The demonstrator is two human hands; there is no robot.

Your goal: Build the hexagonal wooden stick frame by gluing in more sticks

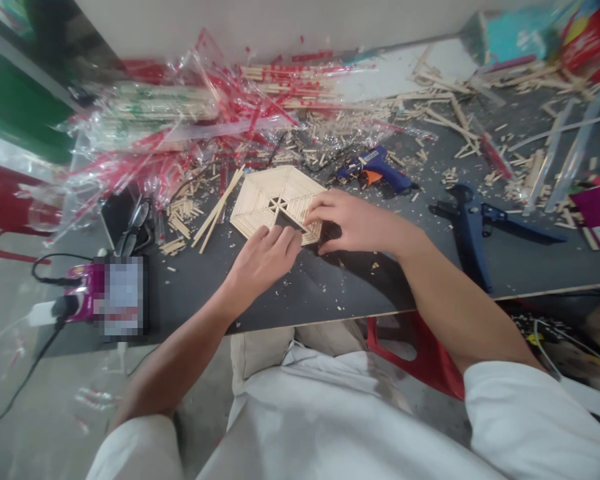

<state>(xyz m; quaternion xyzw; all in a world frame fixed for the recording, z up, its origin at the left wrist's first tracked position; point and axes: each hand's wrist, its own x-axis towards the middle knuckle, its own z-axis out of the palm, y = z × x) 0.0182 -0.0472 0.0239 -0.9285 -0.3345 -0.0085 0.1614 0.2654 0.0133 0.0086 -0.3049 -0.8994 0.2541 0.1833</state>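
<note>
Pale wooden sticks are laid in nested rows to form a flat hexagonal panel (pixel 265 190), its spokes met at a small central opening, its near side left with a dark wedge-shaped gap. By the curled left hand (pixel 270 257) the near left edge is met; whether anything is pinched cannot be told. At the near right edge, the right hand (pixel 355 223) is held with fingers and thumb parted; a firm grip cannot be confirmed. Beneath, a matt dark grey tabletop (pixel 290 293) is strewn with wood offcuts. Slim loose sticks (pixel 215 215) are laid just left, a blue glue gun with orange trigger (pixel 380 170) beyond the right hand, and a blue-handled cutter (pixel 473 220) farther right. Crinkled clear-and-red plastic wrappers (pixel 155 147) are heaped behind. White lettering is borne by a glossy red packet (pixel 590 43), too blurred to be read.
</note>
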